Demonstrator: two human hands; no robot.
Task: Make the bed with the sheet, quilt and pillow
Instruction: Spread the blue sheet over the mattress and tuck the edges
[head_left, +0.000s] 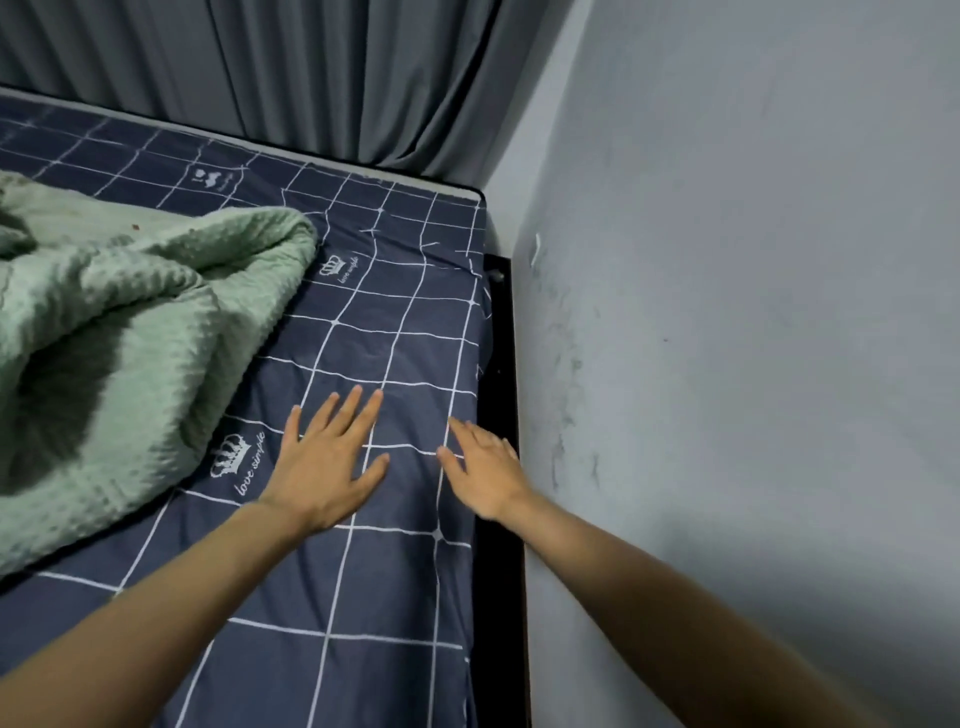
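A bedroom in a home, seen from the bedside corner.

A bed (483, 519) with a dark frame stands pushed close to a plain grey-white wall (753, 312), scuffed and marked near the mattress edge. A navy sheet (363, 338) with a white grid, small crowns and the words "love simple" covers the mattress. A soft green dotted quilt (130, 338) lies bunched in a heap on the left side of it. Long grey curtains (311, 67) hang in folds behind the far edge of the bed, reaching down to the mattress.
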